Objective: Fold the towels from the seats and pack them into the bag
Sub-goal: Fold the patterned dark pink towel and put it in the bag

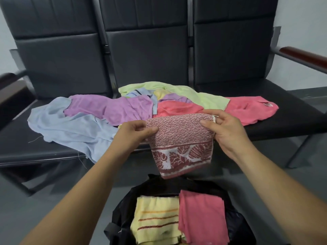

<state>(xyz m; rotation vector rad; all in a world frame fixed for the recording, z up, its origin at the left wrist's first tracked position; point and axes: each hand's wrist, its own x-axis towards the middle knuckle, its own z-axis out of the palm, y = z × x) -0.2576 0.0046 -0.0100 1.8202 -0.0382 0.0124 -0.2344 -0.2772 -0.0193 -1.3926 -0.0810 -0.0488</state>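
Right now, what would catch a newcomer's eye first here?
The red patterned towel, folded and held up between the left hand and right hand, sits centre frame. Behind it, a bright heap of unfolded towels covers the black seats. Below, the black bag holds a folded yellow striped towel and a pink towel.

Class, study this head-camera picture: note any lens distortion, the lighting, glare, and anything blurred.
Head view: wide-angle lens bows the black seats and splays the forearms; light soft and even, no hard shadows, faint sheen on the upholstery; the patterned towel, pinched by left hand and right hand, shows its weave sharply.
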